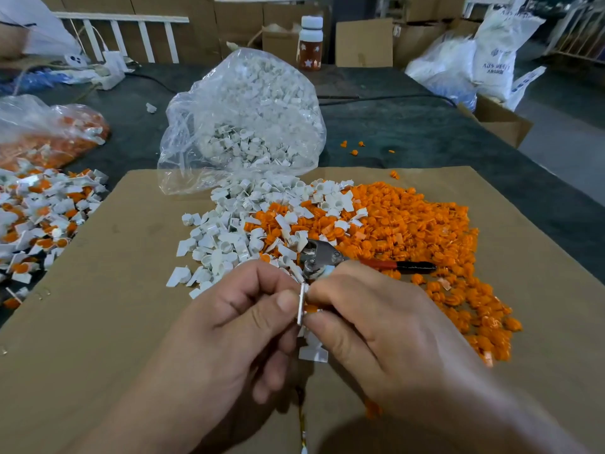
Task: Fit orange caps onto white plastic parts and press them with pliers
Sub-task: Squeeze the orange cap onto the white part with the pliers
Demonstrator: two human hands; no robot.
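My left hand and my right hand meet over the cardboard sheet, both pinching one white plastic part held edge-on between thumbs and forefingers. A sliver of orange shows behind the part by my right fingertips. The pliers, with red and black handles, lie just beyond my hands on the piles. Loose white parts spread to the left, and orange caps heap to the right.
An open clear bag of white parts stands behind the piles. Assembled white-and-orange pieces lie at the left, with a bag of orange pieces behind them. At the back are a bottle, cardboard boxes and white sacks.
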